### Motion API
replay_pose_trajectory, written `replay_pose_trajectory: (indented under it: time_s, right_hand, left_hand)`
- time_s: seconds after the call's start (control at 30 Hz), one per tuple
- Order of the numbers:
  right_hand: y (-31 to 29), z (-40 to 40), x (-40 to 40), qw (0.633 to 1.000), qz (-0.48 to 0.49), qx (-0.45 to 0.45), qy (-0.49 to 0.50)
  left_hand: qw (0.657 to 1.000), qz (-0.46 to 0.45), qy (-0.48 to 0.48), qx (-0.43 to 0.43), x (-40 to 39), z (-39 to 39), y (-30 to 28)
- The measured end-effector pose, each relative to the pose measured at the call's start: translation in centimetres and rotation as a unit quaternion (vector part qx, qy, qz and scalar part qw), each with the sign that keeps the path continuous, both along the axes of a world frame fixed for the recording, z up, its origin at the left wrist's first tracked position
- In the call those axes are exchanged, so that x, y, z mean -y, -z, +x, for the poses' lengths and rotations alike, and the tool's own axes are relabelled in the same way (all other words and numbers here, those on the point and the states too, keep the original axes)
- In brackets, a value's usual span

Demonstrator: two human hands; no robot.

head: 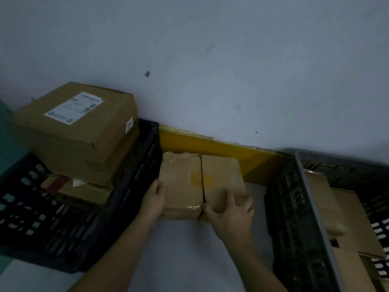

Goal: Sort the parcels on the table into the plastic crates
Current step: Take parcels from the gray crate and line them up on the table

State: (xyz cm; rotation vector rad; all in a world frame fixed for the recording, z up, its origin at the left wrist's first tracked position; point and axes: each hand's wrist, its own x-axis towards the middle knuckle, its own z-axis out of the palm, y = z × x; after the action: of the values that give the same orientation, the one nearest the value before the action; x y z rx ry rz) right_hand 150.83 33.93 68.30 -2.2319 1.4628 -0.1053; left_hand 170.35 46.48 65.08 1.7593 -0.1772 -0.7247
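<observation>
Two small brown taped parcels sit side by side on the white table (pixel 179 249), touching along their inner edges. My left hand (pixel 154 199) grips the left side of the left parcel (pixel 181 182). My right hand (pixel 230 213) is clasped over the near corner of the right parcel (pixel 221 178). A black plastic crate (pixel 63 234) stands on the left with a large labelled cardboard box (pixel 77 127) stacked on other parcels inside it. A second dark crate (pixel 294 218) stands on the right and holds flat brown parcels (pixel 341 224).
A grey-white wall (pixel 210 60) rises right behind the table, with a yellow strip (pixel 210 148) along its base. The two crates hem in the narrow gap where the parcels lie. A teal surface (pixel 6 144) shows at the far left.
</observation>
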Motion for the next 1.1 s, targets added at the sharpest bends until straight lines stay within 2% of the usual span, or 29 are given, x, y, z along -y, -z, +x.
replay_pose_trajectory:
  time_s: [0.23, 0.37, 0.43, 0.57, 0.8, 0.83, 0.93, 1.1]
  right_hand:
    - [5.1, 4.3, 0.0, 1.000, -0.003, -0.018, 0.010]
    - [7.4, 6.5, -0.5, 0.998, 0.004, -0.052, 0.018]
    - [8.2, 7.1, -0.9, 0.997, 0.008, -0.080, 0.016]
    - [8.9, 7.1, -0.9, 0.990, 0.003, -0.136, -0.023]
    - [8.6, 7.8, 1.0, 0.977, 0.015, -0.191, -0.089]
    - [8.7, 7.8, 1.0, 0.974, 0.017, -0.204, -0.094]
    - [8.8, 7.3, 1.0, 0.965, 0.006, -0.237, -0.111]
    - [6.8, 5.3, 1.4, 0.960, -0.075, -0.231, -0.137]
  left_hand:
    - [0.990, 0.125, 0.041, 0.049, 1.5, 4.6, 4.5]
    - [0.960, 0.179, 0.134, 0.166, 2.0, 5.8, 5.8]
    - [0.933, 0.232, 0.201, 0.187, 2.2, 6.0, 6.3]
    - [0.853, 0.360, 0.313, 0.211, 2.7, 5.7, 6.7]
    - [0.716, 0.422, 0.426, 0.357, 3.8, 6.6, 7.9]
    - [0.705, 0.425, 0.431, 0.369, 3.9, 6.4, 7.9]
    - [0.710, 0.422, 0.425, 0.370, 4.0, 5.8, 7.5]
    - [0.721, 0.401, 0.364, 0.433, 4.3, 4.6, 5.4]
